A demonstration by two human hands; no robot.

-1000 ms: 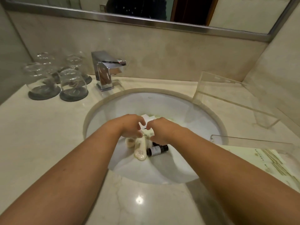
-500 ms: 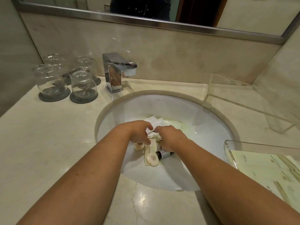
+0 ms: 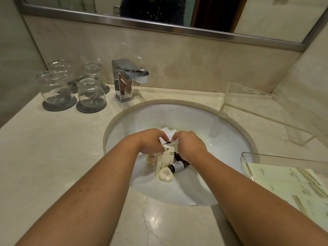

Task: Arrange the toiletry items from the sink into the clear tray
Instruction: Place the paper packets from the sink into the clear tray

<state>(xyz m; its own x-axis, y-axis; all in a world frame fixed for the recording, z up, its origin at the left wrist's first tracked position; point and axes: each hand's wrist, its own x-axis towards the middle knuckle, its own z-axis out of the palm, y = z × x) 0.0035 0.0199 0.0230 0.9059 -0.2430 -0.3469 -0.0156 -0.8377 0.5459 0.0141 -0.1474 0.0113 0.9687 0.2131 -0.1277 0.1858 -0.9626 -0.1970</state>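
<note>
Now both hands (image 3: 174,143) are pinched on cream paper packets (image 3: 166,155) in the white sink (image 3: 221,132); one could be dropped.

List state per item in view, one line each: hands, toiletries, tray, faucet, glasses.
left hand: in the basin, gripping packets
right hand: in the basin, gripping the same packets
cream packet: lying in the sink, partly under the hands
dark bottle: on its side
round soap: wrapped, lying flat
clear tray: already holds flat packets
faucet: off, no water
glasses: upside down on coasters
</note>
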